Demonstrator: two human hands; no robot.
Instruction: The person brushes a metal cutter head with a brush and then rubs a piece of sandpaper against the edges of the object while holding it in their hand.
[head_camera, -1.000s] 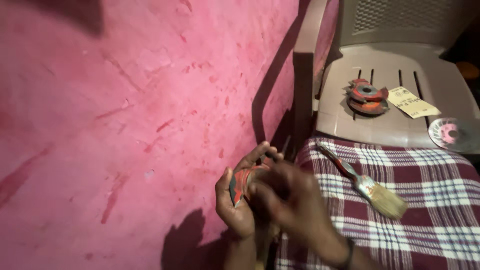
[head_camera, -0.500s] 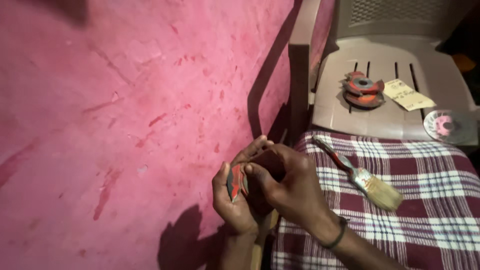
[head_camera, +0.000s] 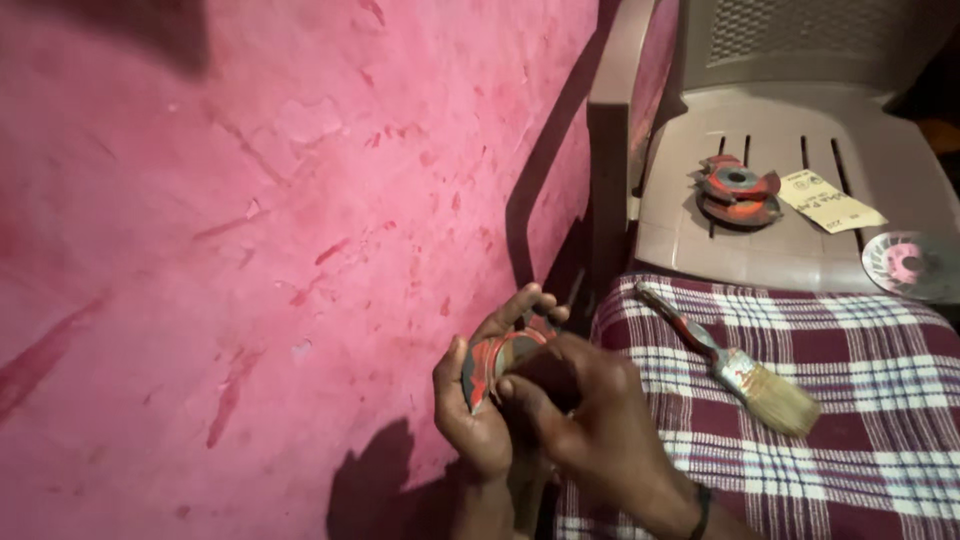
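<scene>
Head view: left hand at about 6 o'clock in frame, fingers curled and clamped round a red-and-dark disc-shaped cutter – thumb on its near rim, fingertips over the far rim at 12 o'clock of the disc. Disc sits edge-on in the palm, just beside the pink wall. Right hand at 3 o'clock of the disc, touching it – fingertips pressed together on its face, covering most of it; exact grip on that side hidden, so cannot tell if it pinches anything. Dark band on the right wrist.

Checked cloth at 3–4 o'clock of the hands, with a paintbrush lying on it, bristles toward 4 o'clock, well apart from both hands. Plastic chair at 1 o'clock carries a second red cutter, a paper slip just beside it and a grinding disc at the seat's right edge
</scene>
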